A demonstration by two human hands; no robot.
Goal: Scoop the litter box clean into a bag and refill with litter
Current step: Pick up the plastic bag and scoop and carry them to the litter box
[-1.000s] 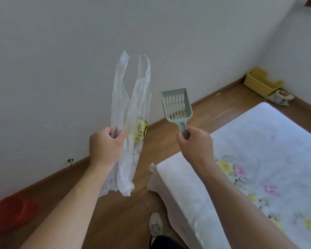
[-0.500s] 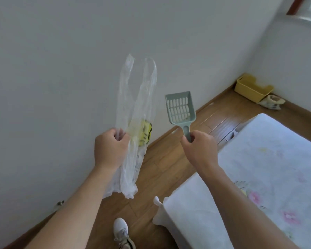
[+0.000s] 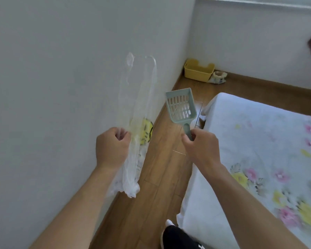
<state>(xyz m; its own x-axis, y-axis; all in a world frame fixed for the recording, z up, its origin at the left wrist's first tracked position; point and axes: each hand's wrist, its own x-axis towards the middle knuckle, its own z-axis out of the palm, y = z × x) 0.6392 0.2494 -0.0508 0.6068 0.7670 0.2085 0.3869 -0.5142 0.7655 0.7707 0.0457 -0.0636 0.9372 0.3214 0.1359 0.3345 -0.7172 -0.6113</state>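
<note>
My left hand [image 3: 111, 148] grips a thin clear plastic bag [image 3: 138, 108] with a yellow print, its handles sticking up and its bottom hanging below my fist. My right hand [image 3: 200, 146] holds the handle of a pale green slotted litter scoop [image 3: 180, 106], its empty head pointing up and away. Far ahead in the room's corner sits a yellow litter box [image 3: 198, 72] on the floor. Beside it on the right leans a small open litter sack [image 3: 219, 77].
A white wall [image 3: 61, 69] runs along my left. A bed with a floral sheet [image 3: 258, 150] fills the right side. Between them a narrow strip of wooden floor [image 3: 158, 177] leads to the corner. My shoe [image 3: 180, 236] is at the bottom.
The view has swung right and moved along the wall, so the yellow litter box now sits ahead and closer. Both hands keep their grips on bag and scoop.
</note>
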